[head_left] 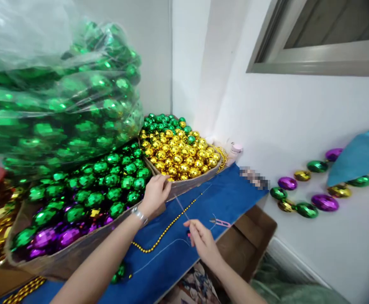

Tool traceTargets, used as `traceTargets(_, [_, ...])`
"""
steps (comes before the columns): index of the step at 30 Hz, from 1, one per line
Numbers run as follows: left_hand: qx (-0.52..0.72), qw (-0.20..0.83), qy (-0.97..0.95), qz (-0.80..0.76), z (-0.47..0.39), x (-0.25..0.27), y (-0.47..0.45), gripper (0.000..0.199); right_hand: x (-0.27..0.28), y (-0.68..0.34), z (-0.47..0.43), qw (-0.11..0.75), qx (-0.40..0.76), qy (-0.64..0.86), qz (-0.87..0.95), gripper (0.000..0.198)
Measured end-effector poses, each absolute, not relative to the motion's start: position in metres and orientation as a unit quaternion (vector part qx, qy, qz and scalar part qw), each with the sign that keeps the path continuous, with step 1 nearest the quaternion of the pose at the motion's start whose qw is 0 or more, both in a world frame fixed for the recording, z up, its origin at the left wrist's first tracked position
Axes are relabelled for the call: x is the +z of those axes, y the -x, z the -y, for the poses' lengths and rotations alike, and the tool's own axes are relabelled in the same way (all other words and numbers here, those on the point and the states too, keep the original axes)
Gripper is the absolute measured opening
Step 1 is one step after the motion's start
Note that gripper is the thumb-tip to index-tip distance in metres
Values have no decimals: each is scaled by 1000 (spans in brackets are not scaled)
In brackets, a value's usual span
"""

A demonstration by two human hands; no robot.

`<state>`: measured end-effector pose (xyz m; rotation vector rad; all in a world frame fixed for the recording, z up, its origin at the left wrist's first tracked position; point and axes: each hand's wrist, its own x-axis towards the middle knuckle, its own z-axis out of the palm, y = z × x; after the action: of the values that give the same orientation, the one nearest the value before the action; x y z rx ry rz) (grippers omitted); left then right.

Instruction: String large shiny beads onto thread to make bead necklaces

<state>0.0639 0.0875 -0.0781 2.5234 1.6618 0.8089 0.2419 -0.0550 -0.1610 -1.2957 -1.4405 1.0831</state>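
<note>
My left hand (155,195), a metal watch on its wrist, is at the near edge of a box of shiny gold balls (176,154). Its fingers are drawn together, and what they hold, if anything, I cannot make out. My right hand (202,240) is closed in a pinch on a thin white thread (162,249) above the blue tabletop (244,188). A pale straight line stretches between the two hands. A small pink-red bit shows beside the right fingers. Between the hands lies a string of small gold beads (172,223), and a green ball (118,273) sits below.
Pink-handled thread snips (221,222) lie right of my right hand. A box of green and purple balls (99,185) stands left, with a plastic bag of green balls (61,114) behind. A cardboard box (248,236) is below the table edge. A large-bead garland (325,202) hangs right.
</note>
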Motion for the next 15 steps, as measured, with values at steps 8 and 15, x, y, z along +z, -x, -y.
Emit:
traceTargets(8, [66, 10, -835, -547, -181, -77, -126, 65, -152, -239, 77, 438, 404, 546, 589, 35])
traceTargets(15, [14, -36, -801, -598, -185, -73, -117, 77, -147, -252, 79, 423, 351, 533, 643, 28])
